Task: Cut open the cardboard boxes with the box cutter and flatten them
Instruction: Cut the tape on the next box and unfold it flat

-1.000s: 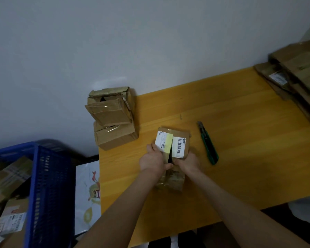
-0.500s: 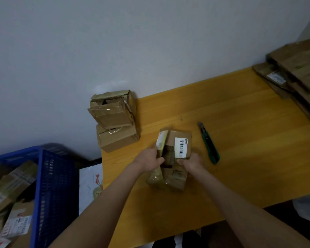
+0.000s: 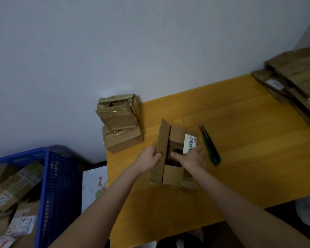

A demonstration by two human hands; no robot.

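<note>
box [image 3: 177, 136]: on table [image 3: 258, 140], 9 o'clock of box cutter [image 3: 210, 145]
left hand [image 3: 149, 158]: I grip its 9 o'clock flap
right hand [image 3: 191, 158]: pinching 3 o'clock flap
handling: light, stiff (probably empty); hold flap edges

Cardboard pile [image 3: 301, 77] and blue crate [image 3: 61, 185] partly beyond the edges; label [image 3: 190, 143] print illegible.
</note>
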